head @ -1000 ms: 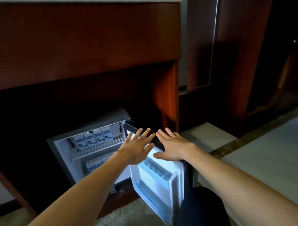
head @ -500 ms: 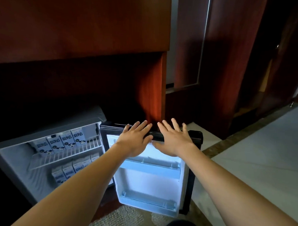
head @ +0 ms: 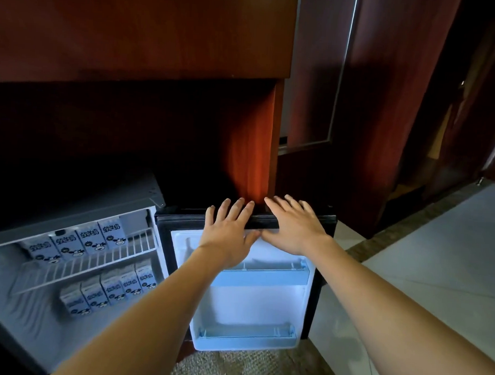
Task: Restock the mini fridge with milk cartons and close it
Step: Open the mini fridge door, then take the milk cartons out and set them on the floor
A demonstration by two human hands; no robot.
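Item: small grey mini fridge (head: 70, 199), set low in a dark recess under a reddish-brown wooden cabinet (head: 134, 26); stands open.

Door: black-framed fridge door with white inner lining (head: 249, 303), swung wide to the right of the fridge body, inner face toward the camera. Two pale blue door racks, upper (head: 265, 276) and lower (head: 248, 339).

Contents: white wire shelf (head: 95, 263) bearing a row of four light blue-and-white milk cartons with cow print (head: 76, 241), upright, side by side. Second row of matching cartons (head: 111, 290), five in count, upright on the fridge floor beneath the shelf.

Left hand (head: 228, 233): flat, fingers straight and slightly spread, laid over the black top edge of the door; thumb lies against the white inner lining.

Right hand (head: 294, 227): flat likewise, fingers straight and fanned over the same top edge, just beside the left hand; the two thumbs nearly meet. Neither hand grips anything.

Surroundings: beige woven carpet (head: 232, 368) below the door; pale stone-tile floor (head: 435, 266) to the right; dark wooden panelling (head: 386, 108) behind.
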